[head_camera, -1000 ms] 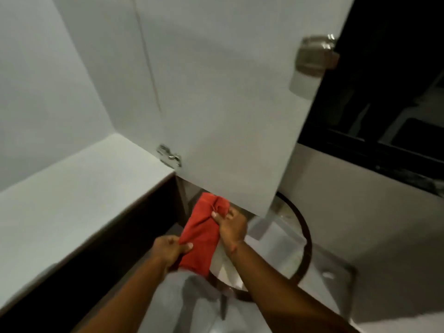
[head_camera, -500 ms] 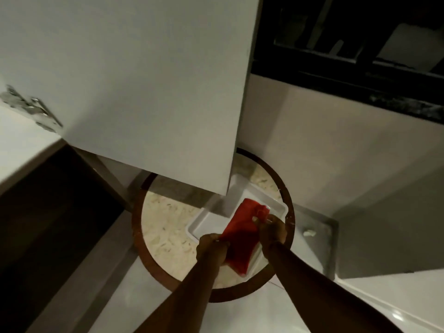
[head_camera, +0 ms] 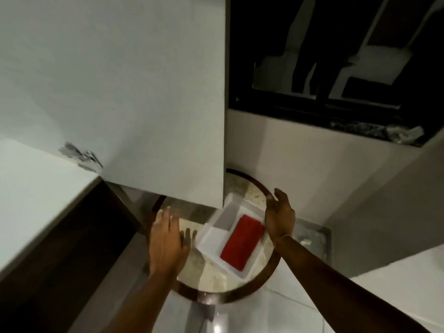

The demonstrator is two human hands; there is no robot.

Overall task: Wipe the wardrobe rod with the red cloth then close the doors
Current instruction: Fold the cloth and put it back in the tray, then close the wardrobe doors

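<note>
The folded red cloth [head_camera: 242,242] lies flat in a white tray [head_camera: 211,236] on a round marble-topped table [head_camera: 254,193]. My left hand [head_camera: 167,236] hovers open to the left of the tray, palm down. Just right of the tray's far corner, my right hand [head_camera: 278,215] is open with fingers spread and empty. A white wardrobe door [head_camera: 134,92] stands swung open above the table, its hinge [head_camera: 81,156] at the lower left. The rod is out of view.
The wardrobe's white shelf [head_camera: 36,200] with a dark front edge runs along the left. A dark window [head_camera: 336,63] sits above a beige wall on the right. White floor tiles [head_camera: 264,316] lie below the table.
Both hands carried the red cloth down from the wardrobe to the tray and let go of it. They have now pulled apart, each open, and the view has tilted down and right.
</note>
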